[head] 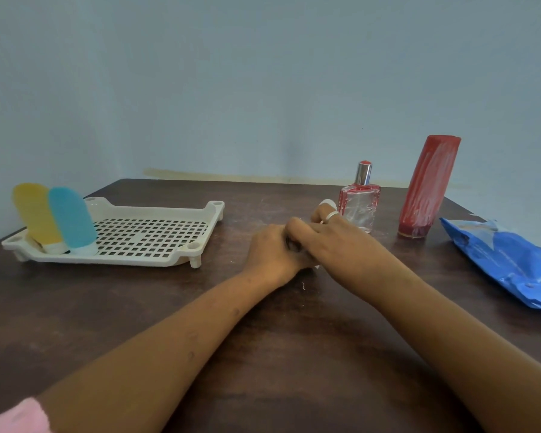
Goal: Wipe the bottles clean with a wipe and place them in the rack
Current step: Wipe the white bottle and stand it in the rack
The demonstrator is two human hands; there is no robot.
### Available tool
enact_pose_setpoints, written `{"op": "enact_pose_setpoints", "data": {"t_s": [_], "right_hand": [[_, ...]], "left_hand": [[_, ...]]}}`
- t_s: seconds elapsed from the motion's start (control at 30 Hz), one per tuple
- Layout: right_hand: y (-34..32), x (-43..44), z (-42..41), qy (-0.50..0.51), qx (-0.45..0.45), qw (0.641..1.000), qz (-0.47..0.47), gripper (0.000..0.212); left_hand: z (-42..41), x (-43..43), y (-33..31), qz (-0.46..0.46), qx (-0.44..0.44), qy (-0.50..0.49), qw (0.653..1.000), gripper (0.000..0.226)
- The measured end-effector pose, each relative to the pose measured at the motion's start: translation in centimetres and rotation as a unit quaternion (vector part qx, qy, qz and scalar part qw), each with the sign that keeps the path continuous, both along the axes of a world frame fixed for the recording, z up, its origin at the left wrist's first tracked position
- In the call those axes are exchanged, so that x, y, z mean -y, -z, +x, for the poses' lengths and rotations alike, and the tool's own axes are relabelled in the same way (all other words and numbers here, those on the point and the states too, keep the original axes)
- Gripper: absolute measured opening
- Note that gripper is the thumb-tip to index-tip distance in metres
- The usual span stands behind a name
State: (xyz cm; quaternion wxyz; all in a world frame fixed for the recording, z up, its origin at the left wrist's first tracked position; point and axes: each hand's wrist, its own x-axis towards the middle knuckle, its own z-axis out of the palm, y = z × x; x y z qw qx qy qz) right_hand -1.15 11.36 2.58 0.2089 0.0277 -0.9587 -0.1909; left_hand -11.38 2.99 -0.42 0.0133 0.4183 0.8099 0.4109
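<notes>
The cream rack (156, 259) holds a yellow squeeze bottle (35, 210) and a blue squeeze bottle (71, 218), cap-down at its left end. Right of the rack, over the desk (294, 339), the right hand (334, 237) has its grip curled round a mostly hidden white item (327, 203). Whether the left hand (270, 250) has a grip on it I cannot tell. Farther right stand a perfume bottle (359, 207), a red bottle (427, 185) and a blue wipe pack (509, 264).

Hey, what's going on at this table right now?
The left hand and right hand are closed together round a small item, mostly hidden. The yellow bottle and blue bottle already stand in the rack. The perfume bottle and red bottle wait on the table beside the blue wipes pack.
</notes>
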Motion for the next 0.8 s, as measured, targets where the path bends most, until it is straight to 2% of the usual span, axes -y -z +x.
{"op": "enact_pose_setpoints", "data": {"t_s": [0.07,0.1,0.23,0.3,0.37,0.53,0.7,0.8], "right_hand": [[-0.3,-0.4,0.1,0.009,-0.028,1.0,0.009,0.044],[-0.2,-0.4,0.1,0.011,-0.045,0.999,-0.011,0.046],[0.6,-0.2,0.4,-0.009,-0.009,0.995,-0.095,0.043],[0.5,-1.0,0.5,-0.001,-0.037,0.99,-0.136,0.039],[0.4,-1.7,0.4,-0.003,-0.062,0.989,-0.131,0.037],[0.8,-1.7,0.2,-0.045,-0.044,0.983,-0.172,0.024],[1.1,-2.5,-0.2,-0.016,-0.098,0.974,-0.204,0.017],[1.6,-2.2,-0.2,-0.025,-0.093,0.972,-0.214,0.014]], "left_hand": [[-0.1,0.0,0.2,0.02,0.025,0.003,0.999,0.03],[-0.1,-0.1,0.3,0.026,0.033,0.005,0.999,0.03],[-0.5,0.0,0.4,0.023,0.034,0.007,0.999,0.025],[-0.7,-0.1,0.7,0.037,0.065,0.011,0.997,0.026],[-0.9,-0.1,0.8,0.043,0.097,0.015,0.994,0.027],[-1.7,0.4,0.7,0.037,0.163,0.053,0.985,0.022],[-1.9,0.7,0.4,0.032,0.188,0.08,0.978,0.025],[-2.0,0.9,0.3,0.023,0.195,0.083,0.977,0.026]]}}
